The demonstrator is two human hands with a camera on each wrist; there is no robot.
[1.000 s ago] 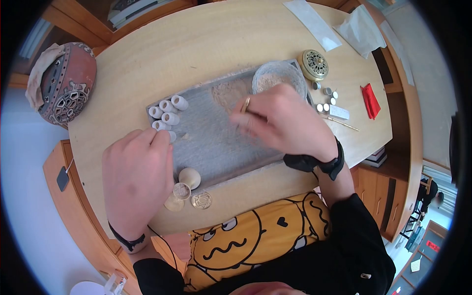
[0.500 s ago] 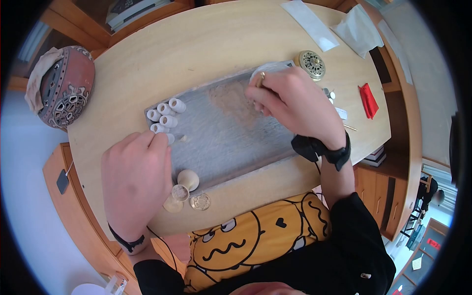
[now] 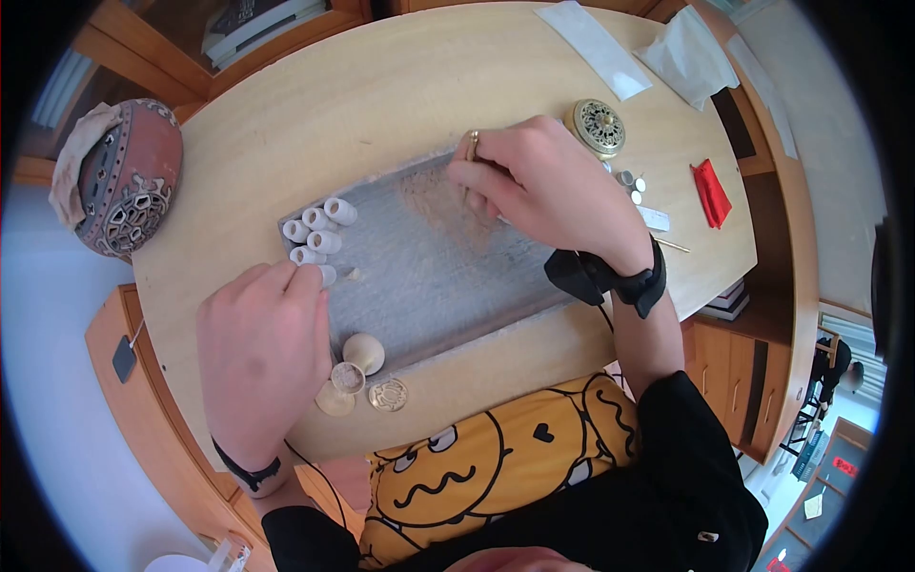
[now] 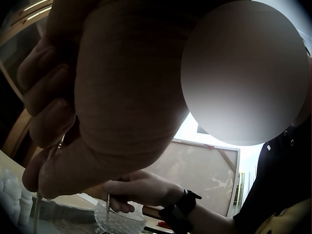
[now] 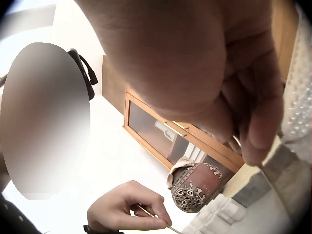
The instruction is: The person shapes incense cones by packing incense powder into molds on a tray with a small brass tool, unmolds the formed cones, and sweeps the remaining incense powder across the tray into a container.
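Note:
My left hand (image 3: 262, 343) is at the near left end of a grey tray (image 3: 419, 305), beside several small white cylinders (image 3: 324, 242). It pinches a thin brass-coloured rod (image 5: 173, 228) between thumb and fingers. Over the tray's right part, my right hand (image 3: 548, 195) pinches another slender metal rod (image 5: 275, 187), its rounded end (image 3: 472, 141) showing above the fingers. Tan powder (image 3: 434, 200) lies on the tray just left of that hand. A textured clear bowl (image 4: 119, 219) stands below the right hand; in the head view the hand hides it.
A gourd-shaped bottle (image 3: 364, 353), a little cup of powder (image 3: 349, 378) and a brass disc (image 3: 388, 394) sit by the near edge. Right of the tray are a pierced brass burner (image 3: 599, 128) and a red pouch (image 3: 711, 194). A carved pot (image 3: 138, 181) is at far left.
My right hand moved right and up toward the bowl, then back a little left, still holding its rod. My left hand has barely moved.

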